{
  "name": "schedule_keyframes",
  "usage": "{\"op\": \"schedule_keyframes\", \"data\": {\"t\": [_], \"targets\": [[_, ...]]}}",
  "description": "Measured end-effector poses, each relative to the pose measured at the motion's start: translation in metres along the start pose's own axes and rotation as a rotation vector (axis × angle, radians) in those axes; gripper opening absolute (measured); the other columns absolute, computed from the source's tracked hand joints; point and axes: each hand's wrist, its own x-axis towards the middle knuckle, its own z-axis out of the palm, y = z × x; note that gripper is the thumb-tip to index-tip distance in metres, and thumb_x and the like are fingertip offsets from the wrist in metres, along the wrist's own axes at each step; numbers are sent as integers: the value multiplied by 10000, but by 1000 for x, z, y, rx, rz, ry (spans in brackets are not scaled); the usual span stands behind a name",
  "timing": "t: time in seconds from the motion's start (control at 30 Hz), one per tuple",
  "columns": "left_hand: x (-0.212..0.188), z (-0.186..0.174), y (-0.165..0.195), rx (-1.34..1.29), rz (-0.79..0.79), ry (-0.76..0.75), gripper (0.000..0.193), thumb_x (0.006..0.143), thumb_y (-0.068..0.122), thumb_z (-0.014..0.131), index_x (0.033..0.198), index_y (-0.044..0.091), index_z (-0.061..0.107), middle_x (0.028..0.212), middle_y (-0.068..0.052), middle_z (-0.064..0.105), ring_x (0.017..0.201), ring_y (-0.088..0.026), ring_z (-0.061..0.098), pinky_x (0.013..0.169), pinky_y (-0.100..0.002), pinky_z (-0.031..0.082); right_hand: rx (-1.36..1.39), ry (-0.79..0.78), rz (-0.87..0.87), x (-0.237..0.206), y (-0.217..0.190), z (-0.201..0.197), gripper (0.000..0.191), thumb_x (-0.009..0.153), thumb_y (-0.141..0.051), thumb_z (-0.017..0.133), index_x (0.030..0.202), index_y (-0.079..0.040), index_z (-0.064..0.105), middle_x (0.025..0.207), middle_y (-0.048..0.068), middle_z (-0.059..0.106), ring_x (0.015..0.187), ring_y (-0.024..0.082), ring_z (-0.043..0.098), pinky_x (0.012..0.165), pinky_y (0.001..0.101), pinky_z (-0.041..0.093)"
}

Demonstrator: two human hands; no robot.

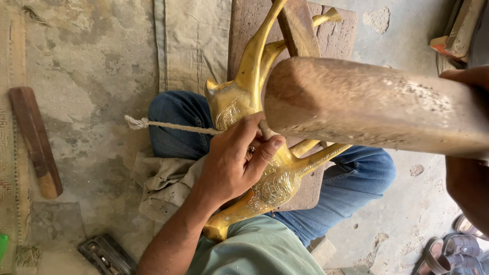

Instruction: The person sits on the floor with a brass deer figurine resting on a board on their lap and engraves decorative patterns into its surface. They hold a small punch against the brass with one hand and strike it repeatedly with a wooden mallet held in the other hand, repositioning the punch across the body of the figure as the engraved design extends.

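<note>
Head cam, looking straight down at a person sitting on a concrete floor (pixel 91 66).

Left hand (pixel 237 160): clenched around a thin metal punch (pixel 265 130), tip pressed onto the side of a brass animal figure (pixel 254 147). Fingers wrap the tool, thumb on top. Heel of the hand rests on the figure's body.

Right hand (pixel 466 76): at the right frame edge, mostly cut off. It grips the far end of a thick wooden mallet (pixel 367 104). Fingers close over the wood as far as visible. The mallet's blunt end sits just above the top of the punch, close to the camera and blurred; contact or gap, can't tell.

Brass figure: lies across the person's lap on the jeans (pixel 175 122), long neck pointing away toward the top of frame, legs sticking out to the right. Engraved pattern on the body. It also rests over a dark wooden block (pixel 249 25) ahead of the knees. A cord (pixel 163 125) runs from the figure's chest area out to the left, knotted frayed end over the floor.

Around it:
- crumpled cloth (pixel 163 183) under the left forearm
- canvas sheet (pixel 196 40) on the floor beyond the knee
- wooden stick (pixel 35 140) lying at left, well apart
- small dark metal tool (pixel 107 254) at bottom left
- sandals (pixel 453 252) at bottom right
</note>
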Motion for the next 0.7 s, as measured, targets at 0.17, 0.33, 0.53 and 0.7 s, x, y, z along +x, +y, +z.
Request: {"op": "schedule_keyframes", "data": {"t": [0.17,0.33,0.53,0.7], "targets": [[-3,4,-1,53,-17,27,229,1078,221,665,1189,38,586,901,-74,649,722,-166,673,648,-325,553,52,-21,41,5,-8,2,462,829,54,667,1284,-29,660,1023,164,687,826,249,694,750,367,577],[-4,7,-7,2,19,50,234,1096,219,650,1217,34,572,956,-73,658,805,-173,704,683,-318,573,122,-42,98,23,-22,1,455,857,35,669,1304,-43,657,1066,162,694,864,248,701,774,360,585],[-9,6,-11,30,14,40,191,1104,208,663,1214,66,599,957,-70,694,807,-175,703,679,-316,563,175,-40,-94,38,-1,-11,442,828,161,519,1222,5,649,954,191,690,854,270,712,756,375,598],[-7,8,-12,-7,83,34,235,1116,213,623,1272,43,577,1011,-80,689,864,-164,732,693,-292,593,-192,-53,-132,27,-3,-5,494,754,139,591,1218,-12,670,893,166,682,774,249,679,722,374,577]]}}
